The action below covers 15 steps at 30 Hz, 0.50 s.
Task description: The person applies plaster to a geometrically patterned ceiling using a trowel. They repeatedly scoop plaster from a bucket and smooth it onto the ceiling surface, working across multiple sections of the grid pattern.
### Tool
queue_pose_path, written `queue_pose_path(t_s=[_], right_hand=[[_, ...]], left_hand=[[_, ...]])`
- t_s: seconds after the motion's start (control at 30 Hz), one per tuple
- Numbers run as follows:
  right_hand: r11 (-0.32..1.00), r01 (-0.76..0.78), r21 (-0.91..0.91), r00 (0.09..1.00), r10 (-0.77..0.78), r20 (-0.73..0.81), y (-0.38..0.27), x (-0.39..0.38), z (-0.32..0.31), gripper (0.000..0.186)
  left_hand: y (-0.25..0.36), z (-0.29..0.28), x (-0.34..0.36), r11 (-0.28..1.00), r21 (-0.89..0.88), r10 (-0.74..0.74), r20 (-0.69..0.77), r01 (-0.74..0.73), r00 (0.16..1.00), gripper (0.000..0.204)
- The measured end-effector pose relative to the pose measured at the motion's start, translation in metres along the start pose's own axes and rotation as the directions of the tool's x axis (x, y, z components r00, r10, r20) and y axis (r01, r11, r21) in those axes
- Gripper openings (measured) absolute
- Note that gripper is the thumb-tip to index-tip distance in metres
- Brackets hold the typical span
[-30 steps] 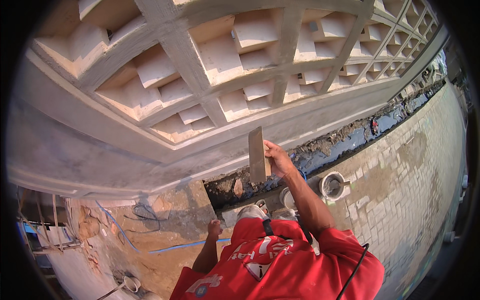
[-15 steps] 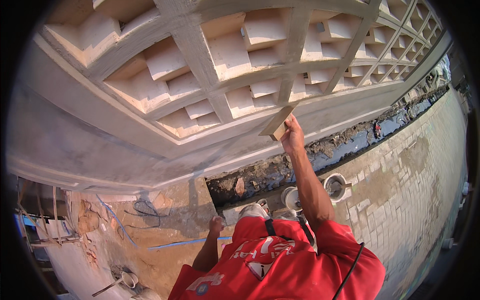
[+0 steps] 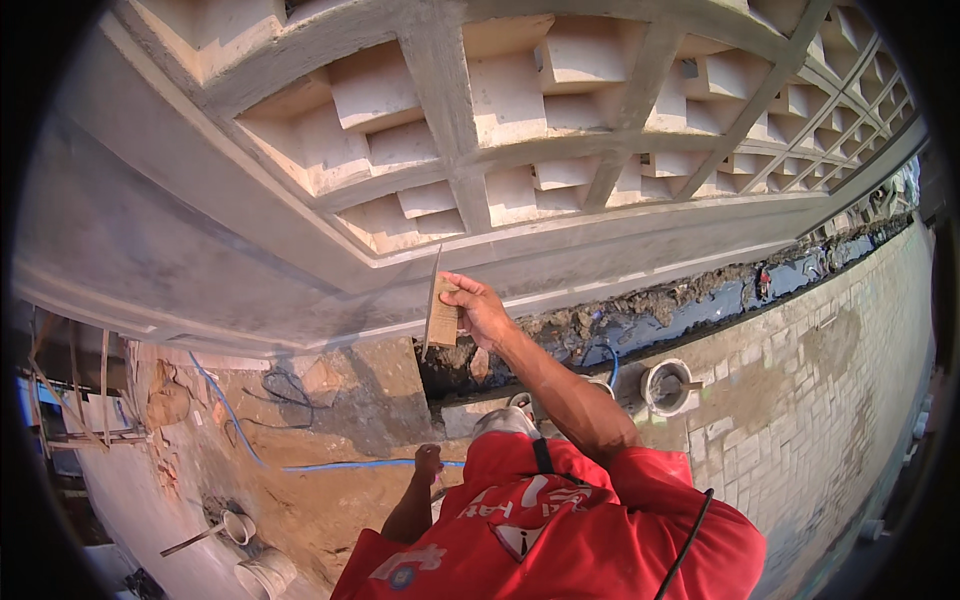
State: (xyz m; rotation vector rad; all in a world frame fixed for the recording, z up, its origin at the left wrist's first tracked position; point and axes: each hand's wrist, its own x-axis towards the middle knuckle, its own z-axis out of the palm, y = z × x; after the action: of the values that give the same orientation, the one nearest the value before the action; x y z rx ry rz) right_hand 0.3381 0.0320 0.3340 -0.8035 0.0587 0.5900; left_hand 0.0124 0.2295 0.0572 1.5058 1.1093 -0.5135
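My right hand (image 3: 478,312) is closed around a tan, flat-bladed plastering trowel (image 3: 441,318). The trowel stands nearly on edge, its thin blade turned left, in front of the smooth grey lower band of the wall (image 3: 300,285). Above it runs the wall's openwork of pale recessed blocks (image 3: 590,55) between grey ribs. A gap seems to lie between blade and wall, though contact is hard to judge. My left hand (image 3: 428,459) hangs low beside my body with curled fingers. Whatever it may hold is too small to make out.
A muddy trench (image 3: 640,325) with dark water follows the wall's foot. A white bucket (image 3: 668,388) stands on the brick paving (image 3: 770,400) to the right. At lower left are a small bucket (image 3: 238,528), a pale container (image 3: 266,574) and a blue hose (image 3: 350,465) across the ground.
My right hand has moved left and down with the trowel, turning it from slanted to nearly upright. The view has shifted slightly. My left hand stays low.
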Motion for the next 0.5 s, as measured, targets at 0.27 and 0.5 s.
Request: queue_pose_path(t_s=[0.27, 0.5], right_hand=[[0.871, 0.459, 0.176, 0.877, -0.413, -0.245, -0.074, -0.060, -0.091, 0.039], [0.758, 0.640, 0.124, 0.740, -0.565, -0.365, -0.133, -0.066, -0.136, 0.043]], left_hand=[[0.012, 0.006, -0.003, 0.998, -0.054, 0.024, 0.004, -0.024, 1.000, 0.021], [0.034, 0.002, 0.018, 0.997, 0.067, -0.031, 0.075, 0.026, 0.997, 0.022]])
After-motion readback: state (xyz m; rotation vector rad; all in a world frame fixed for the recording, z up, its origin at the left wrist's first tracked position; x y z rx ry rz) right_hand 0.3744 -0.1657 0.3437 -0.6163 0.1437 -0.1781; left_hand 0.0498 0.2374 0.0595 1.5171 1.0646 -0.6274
